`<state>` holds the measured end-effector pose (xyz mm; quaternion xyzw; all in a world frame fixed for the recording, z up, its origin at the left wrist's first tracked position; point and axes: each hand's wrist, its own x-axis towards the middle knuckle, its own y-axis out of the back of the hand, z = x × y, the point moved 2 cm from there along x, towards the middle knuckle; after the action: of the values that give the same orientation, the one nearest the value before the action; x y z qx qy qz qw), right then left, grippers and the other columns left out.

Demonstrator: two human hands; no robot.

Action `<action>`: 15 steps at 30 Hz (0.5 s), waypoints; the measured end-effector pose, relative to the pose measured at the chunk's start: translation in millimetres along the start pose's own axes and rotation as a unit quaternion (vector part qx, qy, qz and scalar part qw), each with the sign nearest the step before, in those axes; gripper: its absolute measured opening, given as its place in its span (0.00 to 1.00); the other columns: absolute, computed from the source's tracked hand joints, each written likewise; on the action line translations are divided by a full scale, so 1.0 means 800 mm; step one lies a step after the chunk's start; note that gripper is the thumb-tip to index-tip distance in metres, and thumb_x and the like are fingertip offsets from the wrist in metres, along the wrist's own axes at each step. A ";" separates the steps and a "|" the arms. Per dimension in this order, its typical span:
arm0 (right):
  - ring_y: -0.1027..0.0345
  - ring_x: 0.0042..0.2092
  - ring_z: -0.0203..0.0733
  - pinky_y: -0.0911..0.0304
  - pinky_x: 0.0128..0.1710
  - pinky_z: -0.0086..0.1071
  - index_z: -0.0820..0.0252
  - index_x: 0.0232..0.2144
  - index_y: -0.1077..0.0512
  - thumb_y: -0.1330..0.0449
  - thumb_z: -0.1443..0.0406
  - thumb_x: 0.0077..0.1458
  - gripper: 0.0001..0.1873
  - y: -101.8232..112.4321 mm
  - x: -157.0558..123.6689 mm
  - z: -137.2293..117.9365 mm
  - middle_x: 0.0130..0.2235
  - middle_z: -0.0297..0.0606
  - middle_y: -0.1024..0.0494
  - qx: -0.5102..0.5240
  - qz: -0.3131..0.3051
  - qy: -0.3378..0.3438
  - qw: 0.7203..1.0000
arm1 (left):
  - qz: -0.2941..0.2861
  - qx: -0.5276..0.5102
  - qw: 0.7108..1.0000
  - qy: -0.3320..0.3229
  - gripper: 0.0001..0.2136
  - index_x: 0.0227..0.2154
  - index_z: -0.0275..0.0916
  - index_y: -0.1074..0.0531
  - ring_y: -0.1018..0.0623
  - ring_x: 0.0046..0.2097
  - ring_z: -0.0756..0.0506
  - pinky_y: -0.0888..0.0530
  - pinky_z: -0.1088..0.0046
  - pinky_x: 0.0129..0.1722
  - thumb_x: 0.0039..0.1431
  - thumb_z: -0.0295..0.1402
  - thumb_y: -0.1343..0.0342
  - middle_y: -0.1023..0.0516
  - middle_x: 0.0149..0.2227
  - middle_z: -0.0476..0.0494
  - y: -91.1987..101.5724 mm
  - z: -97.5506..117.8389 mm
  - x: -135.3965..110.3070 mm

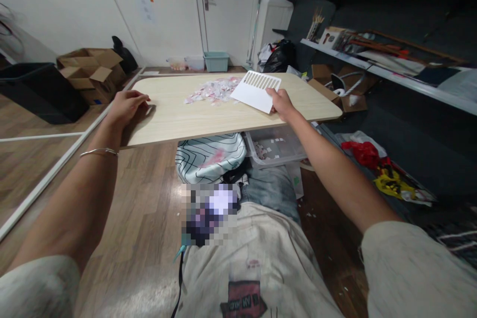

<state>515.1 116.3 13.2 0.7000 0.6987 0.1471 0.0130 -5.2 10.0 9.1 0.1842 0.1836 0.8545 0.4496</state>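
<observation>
My right hand (pixel 282 104) grips the near right corner of a flat white panel (pixel 251 94) with a row of slots along its far end. The panel is tilted over the right side of a pile of small clear, white and pinkish pieces (pixel 212 91). This loose pile lies on a pale wooden tabletop (pixel 179 121). Over the left end of the tabletop is my left hand (pixel 129 105), its fingers bent and drawn together; what they hold, if anything, is hidden. A dark shadow falls beneath that hand.
Below the table's near edge are a striped cushion-like item (pixel 208 159) and a clear plastic bin (pixel 274 146) with small pieces inside. Cardboard boxes (pixel 93 72) and a black bin (pixel 40 92) stand left. Shelves (pixel 395 67) line the right wall. A door (pixel 231 15) is behind.
</observation>
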 end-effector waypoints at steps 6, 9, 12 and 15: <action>0.27 0.34 0.48 0.22 0.37 0.42 0.48 0.33 0.32 0.26 0.41 0.69 0.27 0.004 0.004 0.001 0.27 0.33 0.31 0.024 0.012 0.021 0.999 | -0.005 -0.017 1.000 0.008 0.07 0.34 0.37 0.20 0.29 0.29 0.48 0.35 0.74 0.30 0.63 0.36 0.32 0.24 0.29 0.46 -0.001 0.000 -0.002; 0.27 0.35 0.49 0.22 0.37 0.42 0.48 0.33 0.32 0.26 0.40 0.69 0.28 0.004 0.007 0.003 0.27 0.34 0.31 0.029 0.025 0.022 0.999 | -0.003 -0.013 1.000 0.008 0.07 0.34 0.37 0.20 0.29 0.30 0.48 0.34 0.73 0.31 0.62 0.36 0.31 0.24 0.29 0.46 -0.001 0.003 -0.005; 0.24 0.37 0.51 0.23 0.38 0.41 0.48 0.34 0.32 0.25 0.39 0.67 0.29 0.002 0.007 0.002 0.27 0.34 0.30 0.025 0.028 0.029 0.999 | -0.001 -0.011 1.000 -0.001 0.07 0.34 0.37 0.20 0.28 0.31 0.47 0.31 0.73 0.33 0.61 0.35 0.31 0.23 0.30 0.46 -0.001 0.002 -0.003; 0.23 0.39 0.51 0.23 0.36 0.39 0.49 0.35 0.30 0.24 0.38 0.66 0.28 -0.001 0.007 0.001 0.27 0.34 0.29 0.019 0.023 0.036 0.999 | -0.002 -0.014 1.000 -0.009 0.07 0.33 0.37 0.20 0.28 0.30 0.48 0.33 0.74 0.31 0.61 0.35 0.30 0.23 0.30 0.46 0.000 -0.004 0.003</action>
<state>514.5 121.8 13.1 0.7100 0.6854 0.1592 -0.0291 -7.6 11.5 6.9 0.1857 0.1678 0.8544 0.4553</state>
